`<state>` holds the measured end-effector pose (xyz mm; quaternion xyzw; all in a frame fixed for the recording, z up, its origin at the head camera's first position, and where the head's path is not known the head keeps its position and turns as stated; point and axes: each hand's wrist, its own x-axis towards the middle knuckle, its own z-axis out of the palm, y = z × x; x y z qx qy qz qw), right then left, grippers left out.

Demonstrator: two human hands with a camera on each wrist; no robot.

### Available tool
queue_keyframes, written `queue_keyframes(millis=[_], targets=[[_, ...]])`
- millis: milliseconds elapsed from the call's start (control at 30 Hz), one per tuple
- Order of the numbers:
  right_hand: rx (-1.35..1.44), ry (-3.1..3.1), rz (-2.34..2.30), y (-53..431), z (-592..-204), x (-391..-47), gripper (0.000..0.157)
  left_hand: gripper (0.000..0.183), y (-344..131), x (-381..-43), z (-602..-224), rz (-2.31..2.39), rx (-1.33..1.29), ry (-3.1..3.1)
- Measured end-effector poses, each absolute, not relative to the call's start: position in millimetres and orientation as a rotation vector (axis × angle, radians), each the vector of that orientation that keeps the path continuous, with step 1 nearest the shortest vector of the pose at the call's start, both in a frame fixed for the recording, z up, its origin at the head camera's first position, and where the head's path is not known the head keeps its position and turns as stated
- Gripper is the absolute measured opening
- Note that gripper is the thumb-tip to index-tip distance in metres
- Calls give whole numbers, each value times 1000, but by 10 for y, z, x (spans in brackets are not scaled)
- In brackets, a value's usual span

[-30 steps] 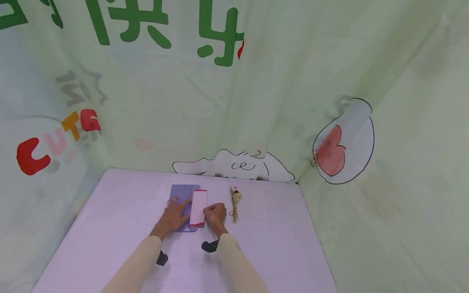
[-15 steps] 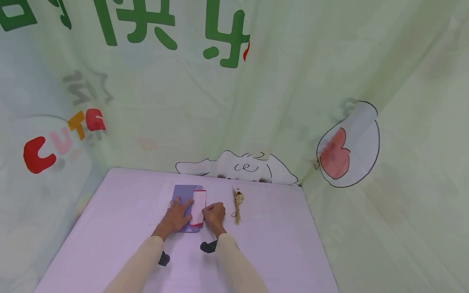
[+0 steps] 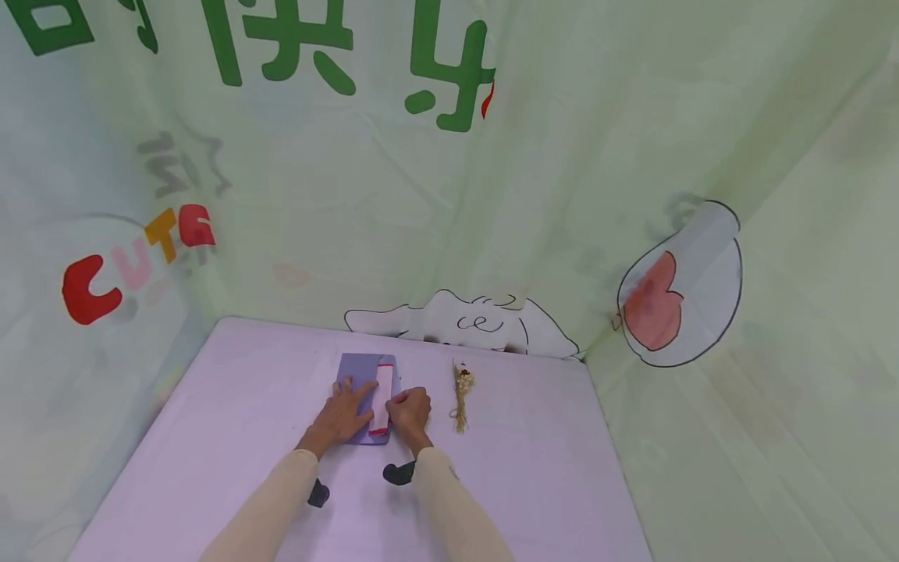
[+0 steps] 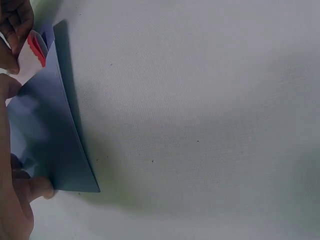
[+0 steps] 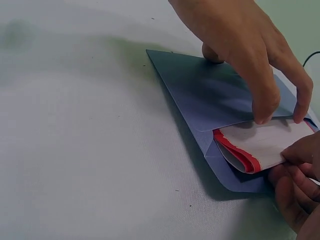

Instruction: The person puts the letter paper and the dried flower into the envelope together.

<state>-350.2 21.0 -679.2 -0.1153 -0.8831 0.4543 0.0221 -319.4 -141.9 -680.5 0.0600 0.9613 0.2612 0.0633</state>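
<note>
A blue-purple envelope (image 3: 357,367) lies on the table, its opening on the right side. A folded white paper with red edges (image 5: 262,142) sits partly inside it; the inner part is hidden under the envelope's front. My left hand (image 3: 342,414) rests on the envelope with fingers spread, the thumb and a fingertip touching the opening's edge. At the paper's outer edge, my right hand (image 3: 410,409) pinches it between thumb and curled fingers. In the left wrist view both hands are cut off at the left, beside the envelope (image 4: 55,130).
A small bunch of dried flowers (image 3: 460,394) lies on the table to the right of my right hand. The table (image 3: 534,460) has a pale lilac cover. Printed fabric curtains (image 3: 337,195) stand behind it and at both sides.
The folded paper has slid left, deeper into the envelope, and a narrower strip of it shows. My right hand has moved along with it. The head view has shifted slightly.
</note>
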Motion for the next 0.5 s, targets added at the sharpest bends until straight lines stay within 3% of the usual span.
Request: queue_keyframes(millis=[500], targets=[[-332, -2791, 1336, 80, -6790, -3528, 10, 64, -1464, -3189, -6778, 837, 213, 2890]])
